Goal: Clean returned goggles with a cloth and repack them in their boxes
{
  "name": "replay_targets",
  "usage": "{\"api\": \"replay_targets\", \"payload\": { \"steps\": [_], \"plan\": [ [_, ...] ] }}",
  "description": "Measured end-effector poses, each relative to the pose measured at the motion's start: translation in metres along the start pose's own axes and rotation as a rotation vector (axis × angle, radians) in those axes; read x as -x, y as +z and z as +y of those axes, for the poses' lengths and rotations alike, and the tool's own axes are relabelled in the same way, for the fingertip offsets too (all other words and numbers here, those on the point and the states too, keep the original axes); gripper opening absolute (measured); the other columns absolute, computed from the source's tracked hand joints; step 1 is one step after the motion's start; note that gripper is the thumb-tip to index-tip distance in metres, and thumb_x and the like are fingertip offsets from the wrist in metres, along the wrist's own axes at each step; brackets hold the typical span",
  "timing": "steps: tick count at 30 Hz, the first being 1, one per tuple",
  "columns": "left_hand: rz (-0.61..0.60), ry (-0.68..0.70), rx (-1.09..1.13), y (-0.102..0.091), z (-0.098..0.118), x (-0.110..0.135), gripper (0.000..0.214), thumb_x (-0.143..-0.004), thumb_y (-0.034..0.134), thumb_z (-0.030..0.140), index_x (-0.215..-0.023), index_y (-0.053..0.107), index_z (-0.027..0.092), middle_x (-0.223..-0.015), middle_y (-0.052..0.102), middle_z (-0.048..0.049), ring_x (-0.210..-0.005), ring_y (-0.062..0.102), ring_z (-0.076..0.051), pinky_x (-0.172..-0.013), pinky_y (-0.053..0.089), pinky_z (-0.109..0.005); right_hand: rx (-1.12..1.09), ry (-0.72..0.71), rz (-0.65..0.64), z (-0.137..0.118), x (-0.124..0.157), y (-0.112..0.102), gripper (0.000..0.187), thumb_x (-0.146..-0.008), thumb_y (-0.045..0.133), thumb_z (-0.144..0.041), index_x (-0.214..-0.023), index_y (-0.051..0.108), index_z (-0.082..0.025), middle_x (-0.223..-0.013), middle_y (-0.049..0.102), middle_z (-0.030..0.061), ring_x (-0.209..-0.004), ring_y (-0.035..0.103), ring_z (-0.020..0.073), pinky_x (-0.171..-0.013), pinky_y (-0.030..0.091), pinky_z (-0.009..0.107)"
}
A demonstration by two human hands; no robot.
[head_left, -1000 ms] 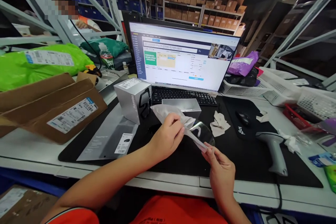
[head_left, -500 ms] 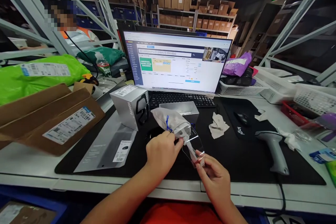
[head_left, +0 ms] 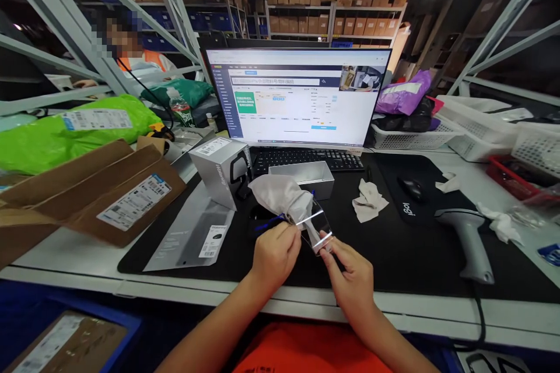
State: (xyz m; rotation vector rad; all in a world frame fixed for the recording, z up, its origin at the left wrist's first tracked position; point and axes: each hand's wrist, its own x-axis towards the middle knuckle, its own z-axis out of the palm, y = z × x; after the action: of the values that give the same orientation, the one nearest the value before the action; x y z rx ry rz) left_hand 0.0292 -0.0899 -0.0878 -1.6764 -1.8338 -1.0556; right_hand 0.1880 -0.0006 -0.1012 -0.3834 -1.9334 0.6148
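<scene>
A pale grey cloth pouch (head_left: pixel 280 193) with a blue cord bulges above my hands, over the black desk mat. My left hand (head_left: pixel 275 252) is closed on the gathered end of the pouch. My right hand (head_left: pixel 351 274) pinches the lower edge of a thin, clear, shiny lens-like sheet (head_left: pixel 322 222). A narrow fold of pale cloth runs down behind the sheet toward my right fingertips. Just behind the pouch sits an open silver box (head_left: pixel 322 179). To its left stands a closed silver box (head_left: pixel 214 172) with a black picture on its side.
An opened brown carton (head_left: pixel 144 192) and a translucent sleeve (head_left: pixel 188 239) lie left. Behind are a keyboard (head_left: pixel 306 159) and monitor (head_left: pixel 297 111). At right are a crumpled cloth (head_left: pixel 368 200), a mouse (head_left: pixel 410 188), a barcode scanner (head_left: pixel 470 245) and white baskets (head_left: pixel 411 137).
My hands have come closer together, and the clear sheet now lies across the pouch's gathered end. The blue cord has dropped to the left. The whole view has shifted slightly.
</scene>
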Motion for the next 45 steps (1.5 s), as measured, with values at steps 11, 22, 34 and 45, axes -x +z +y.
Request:
{"api": "replay_targets", "payload": {
  "steps": [11, 22, 34, 45],
  "plan": [
    [0.137, 0.035, -0.071, -0.031, -0.015, 0.015, 0.018, -0.094, 0.052, 0.007, -0.079, 0.056, 0.018, -0.067, 0.058, -0.0012, -0.061, 0.053, -0.015, -0.059, 0.039, -0.030, 0.233, -0.408, -0.162, -0.006, -0.024, -0.017, 0.027, -0.089, 0.060, 0.001, -0.113, 0.065, -0.012, -0.109, 0.077, 0.0172, -0.104, 0.074, 0.0227, -0.099, 0.060, 0.045],
    [0.067, 0.063, -0.004, -0.019, -0.011, 0.031, 0.016, -0.093, 0.053, 0.009, -0.085, 0.064, 0.017, -0.068, 0.065, -0.0020, -0.060, 0.061, -0.014, -0.058, 0.046, -0.026, -0.040, 0.013, -0.019, -0.012, -0.005, 0.011, 0.025, -0.093, 0.062, -0.012, -0.112, 0.075, -0.021, -0.105, 0.079, 0.0074, -0.094, 0.078, 0.0220, -0.090, 0.064, 0.034],
    [0.281, -0.044, -0.015, -0.039, -0.014, 0.039, 0.018, -0.087, 0.056, 0.000, -0.090, 0.064, 0.016, -0.071, 0.067, -0.0032, -0.065, 0.061, -0.015, -0.063, 0.049, -0.026, 0.119, -0.271, -0.132, -0.005, -0.014, -0.001, 0.031, -0.093, 0.055, -0.003, -0.117, 0.068, -0.018, -0.111, 0.077, 0.0119, -0.107, 0.074, 0.0220, -0.100, 0.060, 0.040],
    [0.204, 0.232, -0.212, -0.045, -0.012, 0.033, 0.014, -0.082, 0.058, 0.007, -0.089, 0.061, 0.019, -0.060, 0.063, -0.0001, -0.051, 0.055, -0.014, -0.052, 0.041, -0.028, 0.116, -0.372, -0.201, -0.005, -0.032, -0.004, 0.036, -0.095, 0.049, -0.002, -0.123, 0.062, -0.021, -0.113, 0.076, 0.0099, -0.108, 0.073, 0.0189, -0.102, 0.060, 0.040]
  ]
}}
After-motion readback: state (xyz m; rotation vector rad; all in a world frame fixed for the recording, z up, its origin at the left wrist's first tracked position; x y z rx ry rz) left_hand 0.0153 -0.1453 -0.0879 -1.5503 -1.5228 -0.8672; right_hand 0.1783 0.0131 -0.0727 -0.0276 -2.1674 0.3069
